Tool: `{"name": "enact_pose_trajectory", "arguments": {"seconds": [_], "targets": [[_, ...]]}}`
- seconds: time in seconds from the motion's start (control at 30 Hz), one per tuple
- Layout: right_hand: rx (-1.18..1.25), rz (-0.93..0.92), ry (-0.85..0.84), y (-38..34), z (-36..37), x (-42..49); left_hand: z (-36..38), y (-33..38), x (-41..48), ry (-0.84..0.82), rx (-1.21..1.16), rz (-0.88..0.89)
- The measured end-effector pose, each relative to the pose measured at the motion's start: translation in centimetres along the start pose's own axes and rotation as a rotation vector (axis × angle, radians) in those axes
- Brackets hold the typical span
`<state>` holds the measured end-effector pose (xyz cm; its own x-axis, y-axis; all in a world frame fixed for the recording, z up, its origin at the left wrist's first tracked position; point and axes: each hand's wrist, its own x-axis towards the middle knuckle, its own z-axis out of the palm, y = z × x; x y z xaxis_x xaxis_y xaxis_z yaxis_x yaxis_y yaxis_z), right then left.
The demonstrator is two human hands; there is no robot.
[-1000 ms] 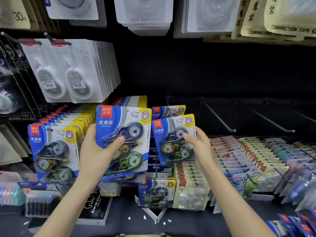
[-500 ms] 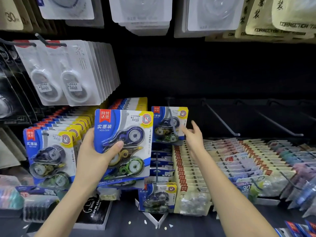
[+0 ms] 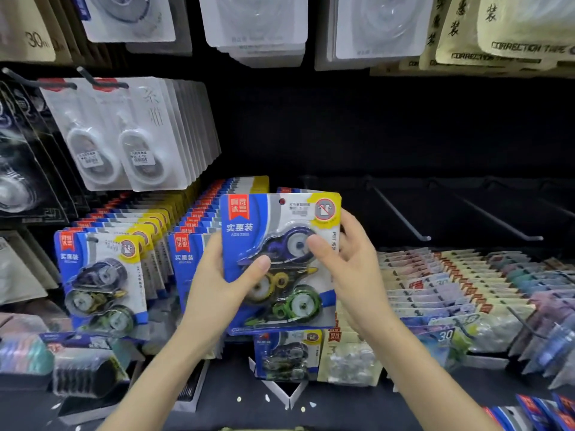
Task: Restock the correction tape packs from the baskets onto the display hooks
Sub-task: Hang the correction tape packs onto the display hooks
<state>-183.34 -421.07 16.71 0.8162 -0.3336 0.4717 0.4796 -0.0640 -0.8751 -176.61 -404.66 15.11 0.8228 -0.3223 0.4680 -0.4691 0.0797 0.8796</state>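
Observation:
A blue and yellow correction tape pack [image 3: 281,259] with purple, yellow and green dispensers is held upright in front of the display. My left hand [image 3: 217,287] grips its left edge, thumb on the front. My right hand [image 3: 348,262] holds its right edge, thumb pressed on the purple dispenser. Behind the pack hang rows of matching blue packs [image 3: 102,281] on hooks at the left and centre. Another blue pack [image 3: 284,356] hangs lower, below the held one.
Bare metal hooks [image 3: 401,213] jut out at the right over a dark back panel. Rows of pastel tape packs [image 3: 460,287] fill the lower right. White blister packs [image 3: 124,135] hang upper left. More blue packs [image 3: 547,415] lie at the bottom right corner.
My right hand left the smaller pack hanging on the centre hook and came back to grasp the right edge of the pack in my left hand. That pack shifted right and toward centre.

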Motion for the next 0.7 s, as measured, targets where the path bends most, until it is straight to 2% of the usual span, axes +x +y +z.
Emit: {"name": "enact_pose_trajectory", "arguments": {"seconds": [0.07, 0.2, 0.3, 0.5, 0.63, 0.7], "targets": [[-0.048, -0.025, 0.082, 0.2, -1.0, -0.3, -0.6, -0.4, 0.3, -0.035, 0.173, 0.049], [-0.189, 0.000, 0.180, 1.2, -3.5, -0.9, -2.5, -2.0, 1.7, 0.057, 0.755, 0.420], [-0.209, 0.068, 0.186, 1.8, -4.3, -1.2, -3.0, -3.6, 2.6, 0.059, 0.982, 0.456], [-0.310, 0.046, 0.190, 1.6, -4.3, -1.4, -2.9, -5.8, 3.5, -0.021, 1.213, 0.393], [-0.688, -0.103, 0.231, 1.9, -3.9, -1.9, -3.0, -6.0, 3.7, -0.004, 1.243, 0.464], [-0.799, -0.180, 0.264, 2.0, -3.7, -2.1, -3.1, -6.0, 3.7, -0.002, 1.235, 0.474]]}}
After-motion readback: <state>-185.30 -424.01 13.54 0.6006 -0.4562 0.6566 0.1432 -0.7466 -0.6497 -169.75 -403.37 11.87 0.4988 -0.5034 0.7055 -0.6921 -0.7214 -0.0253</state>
